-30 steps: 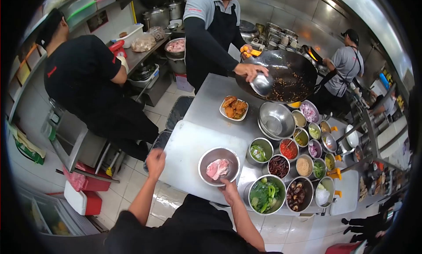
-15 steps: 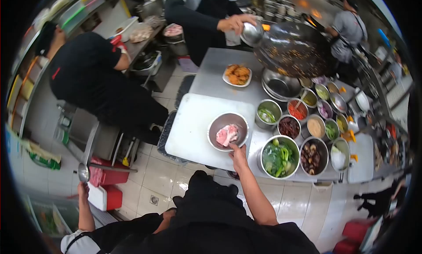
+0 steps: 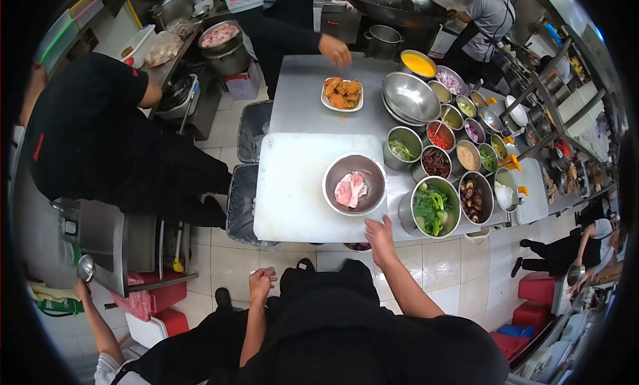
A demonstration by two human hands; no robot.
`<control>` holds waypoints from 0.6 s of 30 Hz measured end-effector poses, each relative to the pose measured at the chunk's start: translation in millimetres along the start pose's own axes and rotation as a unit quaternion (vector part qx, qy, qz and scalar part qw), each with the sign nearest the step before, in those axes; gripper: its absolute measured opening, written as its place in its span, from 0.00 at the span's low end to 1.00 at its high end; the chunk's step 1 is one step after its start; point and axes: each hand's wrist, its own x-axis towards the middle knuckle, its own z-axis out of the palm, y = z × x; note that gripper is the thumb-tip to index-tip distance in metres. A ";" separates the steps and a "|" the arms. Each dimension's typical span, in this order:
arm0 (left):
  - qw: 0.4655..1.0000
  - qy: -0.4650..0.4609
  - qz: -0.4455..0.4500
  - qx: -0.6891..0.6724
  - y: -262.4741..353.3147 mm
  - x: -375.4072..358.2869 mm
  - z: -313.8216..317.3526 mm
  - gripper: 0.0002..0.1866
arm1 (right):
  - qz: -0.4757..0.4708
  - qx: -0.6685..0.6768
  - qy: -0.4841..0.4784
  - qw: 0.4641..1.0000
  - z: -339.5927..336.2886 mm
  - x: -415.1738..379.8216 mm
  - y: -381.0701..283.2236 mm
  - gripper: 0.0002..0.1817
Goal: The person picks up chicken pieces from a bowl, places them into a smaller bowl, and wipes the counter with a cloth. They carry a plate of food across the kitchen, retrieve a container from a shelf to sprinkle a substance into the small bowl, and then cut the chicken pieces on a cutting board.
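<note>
My right hand is open at the near edge of the white cutting board, fingers apart, just below a steel bowl. Pink raw meat lies inside that bowl, which rests on the board. My left hand hangs low in front of me, away from the table, its fingers curled in with nothing visible in them. Right of the bowl, and nearest to my right hand, stands a steel pot of leafy greens.
Several steel pots hold dried chilies, mushrooms and chopped red pepper. Behind the board are a plate of fried food and stacked steel bowls. A co-worker's hand reaches over the far edge. Lined bins stand left.
My right hand has let go of the bowl's rim and drawn back. My left hand has risen into fuller view. The co-worker's wok has moved from over the table to the back.
</note>
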 end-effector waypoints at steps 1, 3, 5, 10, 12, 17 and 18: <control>0.998 -0.045 0.024 -0.037 14.8 2.5 -0.5 0.13 | 0.001 -0.025 0.044 0.999 -1.4 -14.3 -3.9 0.51; 0.990 -0.114 0.046 -0.076 51.9 0.1 -0.4 0.10 | 0.004 -0.054 0.094 0.994 -0.2 -37.1 -14.6 0.50; 0.986 -0.133 0.075 -0.071 89.6 1.7 1.0 0.09 | -0.199 -0.203 0.084 0.955 6.8 -47.8 -28.2 0.42; 0.967 -0.181 0.161 -0.085 185.1 23.1 25.3 0.06 | -0.343 -0.256 0.049 0.903 39.2 25.4 -119.0 0.30; 0.963 -0.183 0.173 -0.092 220.5 41.5 45.4 0.08 | -0.311 -0.302 0.024 0.901 50.7 85.1 -140.7 0.29; 0.963 -0.185 0.153 -0.124 281.2 94.4 102.6 0.11 | -0.162 -0.361 0.040 0.918 82.3 207.8 -157.1 0.32; 0.963 -0.192 0.150 -0.116 290.7 105.5 114.3 0.12 | -0.158 -0.356 0.040 0.920 86.4 226.4 -157.0 0.32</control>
